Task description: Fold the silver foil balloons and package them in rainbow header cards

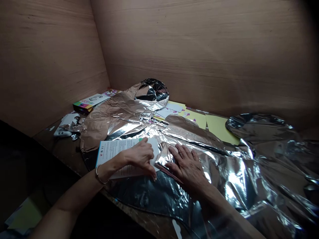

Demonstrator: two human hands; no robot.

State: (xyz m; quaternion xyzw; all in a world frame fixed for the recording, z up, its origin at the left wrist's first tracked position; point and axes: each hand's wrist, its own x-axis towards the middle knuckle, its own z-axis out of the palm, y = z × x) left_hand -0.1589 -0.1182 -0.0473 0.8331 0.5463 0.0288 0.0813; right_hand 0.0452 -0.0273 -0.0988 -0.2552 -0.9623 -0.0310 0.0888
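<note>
Nearest, a white scrap (176, 229) lies low in view, and a yellow sheet (28, 212) sits in shadow at lower left, below the edge of the tabletop (71, 154).

The right hand (189, 166) lies palm down on the foil (226, 166), its fingers slightly spread and flat, gripping nothing; under them is a folded flap with a straight edge. Just beside it, the left hand (141, 154) rests on the printed card (112, 151), fingers curled inward, thumb reaching toward the flap; whether they pinch anything, I cannot tell. The card lies on the foil, its right end next to the flap.

The foil covers much of the tabletop, silvery and creased, with rounded lobes. It looks light, limp and slippery, quick to wrinkle and perhaps to tear. The rims or a folded edge should give the best hold, with a flat palm to keep it from sliding. The card seems stiffer and would be easiest taken by a free edge.

Farther off, a crumpled packet (66, 124) lies at left, with a colourful box (91, 101) beyond it. Yellow cards (219, 127) lie behind the foil, near the wooden wall (199, 59).
</note>
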